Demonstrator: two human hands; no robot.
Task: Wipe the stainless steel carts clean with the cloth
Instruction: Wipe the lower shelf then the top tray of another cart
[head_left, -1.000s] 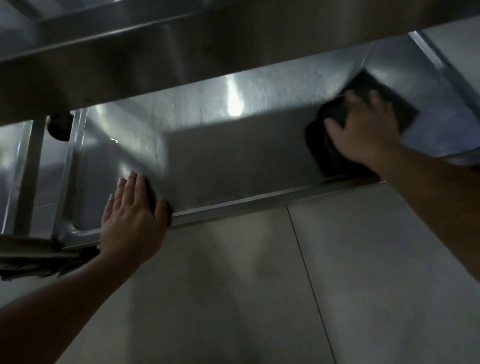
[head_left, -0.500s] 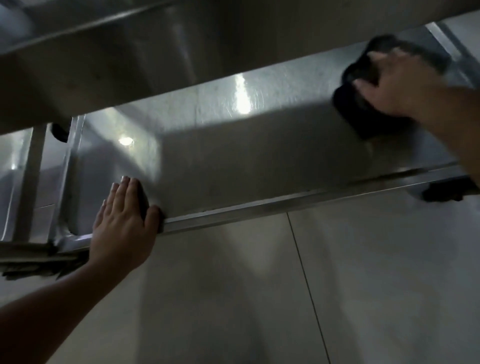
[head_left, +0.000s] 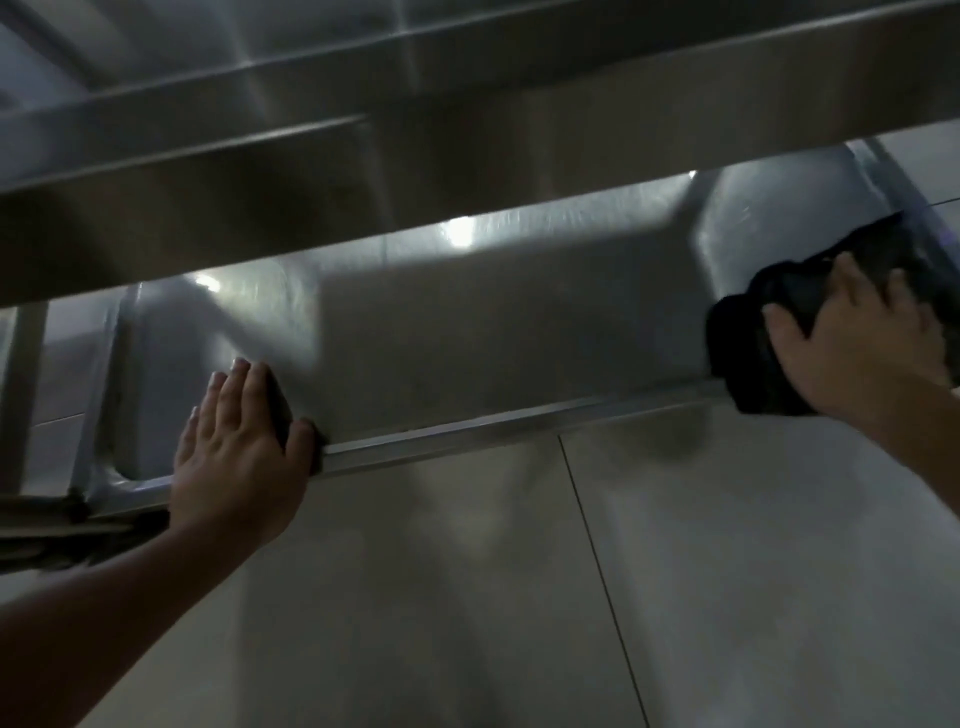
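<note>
Left hand (head_left: 236, 457) rests flat on the cart shelf (head_left: 467, 343); right hand (head_left: 852, 348) grips the dark cloth (head_left: 748, 353).

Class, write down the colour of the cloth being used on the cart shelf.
Black. The cloth, bunched in the right hand, shows best in the head view.

The far end of the dark cloth (head_left: 769, 332) and part of the right hand (head_left: 862, 343) are cut off by the right edge. Motion blur softens the cart's upper shelf (head_left: 363, 171). The left hand (head_left: 239, 452) hides part of the lower shelf rim (head_left: 467, 431).
</note>
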